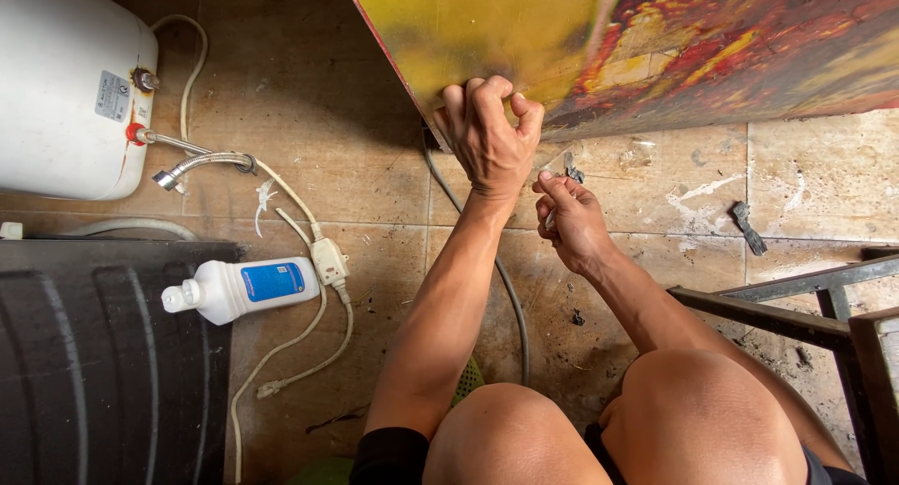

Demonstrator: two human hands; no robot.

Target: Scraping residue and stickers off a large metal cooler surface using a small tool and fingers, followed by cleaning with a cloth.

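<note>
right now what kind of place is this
Probably a rough home workshop or utility corner: stained floor tiles, a white water heater with hoses, and a painted panel gripped by the left hand.

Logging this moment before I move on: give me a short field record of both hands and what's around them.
left hand: gripping the lower edge of the painted board
right hand: pinching a small dark object, too small to identify
floor: stained tiles
left side: white tank, white bottle with blue label, white cord
right side: metal frame
</note>
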